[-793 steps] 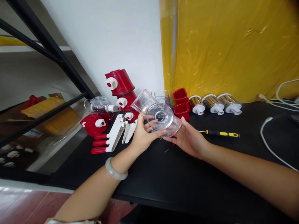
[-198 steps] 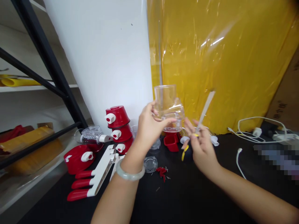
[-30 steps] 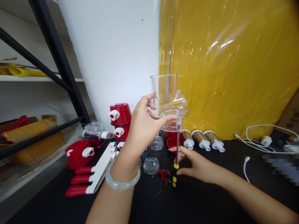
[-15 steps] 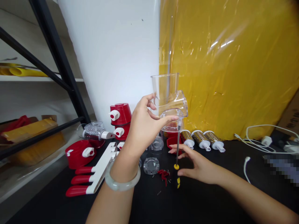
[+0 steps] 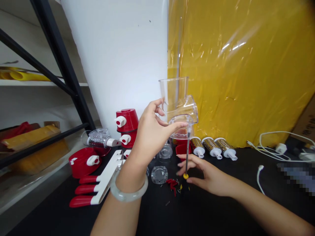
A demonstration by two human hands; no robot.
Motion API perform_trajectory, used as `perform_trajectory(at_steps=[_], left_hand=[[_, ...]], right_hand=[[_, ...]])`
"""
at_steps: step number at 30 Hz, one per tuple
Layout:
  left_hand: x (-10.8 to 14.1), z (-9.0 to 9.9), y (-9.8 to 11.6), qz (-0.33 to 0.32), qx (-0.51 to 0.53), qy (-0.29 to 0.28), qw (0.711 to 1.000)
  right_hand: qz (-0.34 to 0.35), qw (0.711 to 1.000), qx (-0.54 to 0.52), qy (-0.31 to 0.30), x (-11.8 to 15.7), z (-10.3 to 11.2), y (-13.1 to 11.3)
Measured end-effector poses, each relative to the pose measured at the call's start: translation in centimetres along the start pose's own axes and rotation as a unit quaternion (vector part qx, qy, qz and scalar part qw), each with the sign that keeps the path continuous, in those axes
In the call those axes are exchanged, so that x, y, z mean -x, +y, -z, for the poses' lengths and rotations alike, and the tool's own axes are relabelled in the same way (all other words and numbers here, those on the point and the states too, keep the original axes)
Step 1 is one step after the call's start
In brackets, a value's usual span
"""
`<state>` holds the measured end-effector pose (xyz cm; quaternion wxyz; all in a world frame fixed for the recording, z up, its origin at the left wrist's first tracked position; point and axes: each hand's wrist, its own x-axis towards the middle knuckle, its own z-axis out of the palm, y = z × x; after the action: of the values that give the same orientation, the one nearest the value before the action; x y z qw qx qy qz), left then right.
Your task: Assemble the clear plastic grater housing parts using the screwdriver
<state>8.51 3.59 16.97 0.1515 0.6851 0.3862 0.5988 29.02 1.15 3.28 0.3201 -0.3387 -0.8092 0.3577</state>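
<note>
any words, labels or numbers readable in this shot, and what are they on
None can be read.
Cardboard box at the right edge: dark printed characters, too small and cut off to read.
Pixelated patch on the table: nothing legible.
Clear plastic housing in the left hand, the screwdriver in the right hand, and the red bases: no visible text.

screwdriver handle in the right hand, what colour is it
Yellow and black, though the right hand hides most of the screwdriver handle; the head view, the only one, shows it.

Bare black table [image 5: 209,216] lies open near the front, while red bases [image 5: 126,126], drums [image 5: 213,148] and cables [image 5: 275,147] crowd the back.
</note>
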Motion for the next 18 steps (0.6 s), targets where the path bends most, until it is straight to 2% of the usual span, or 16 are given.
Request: perform_trajectory(at_steps=[5, 11, 15, 18], left_hand=[[-0.02, 0.07, 0.09, 0.001, 0.000, 0.000, 1.000], [0.10, 0.10, 0.27, -0.003, 0.005, 0.002, 1.000], [0.13, 0.13, 0.27, -0.002, 0.007, -0.002, 1.000], [0.08, 0.16, 0.24, -0.006, 0.002, -0.003, 1.000]], right_hand=[[0.006, 0.996, 0.059, 0.065, -0.05, -0.20, 0.30], [0.006, 1.000, -0.002, -0.005, 0.14, -0.21, -0.28], [0.002, 0.998, 0.040, 0.044, 0.06, -0.35, -0.18], [0.020, 0.998, 0.041, 0.038, 0.07, -0.29, -0.20]])
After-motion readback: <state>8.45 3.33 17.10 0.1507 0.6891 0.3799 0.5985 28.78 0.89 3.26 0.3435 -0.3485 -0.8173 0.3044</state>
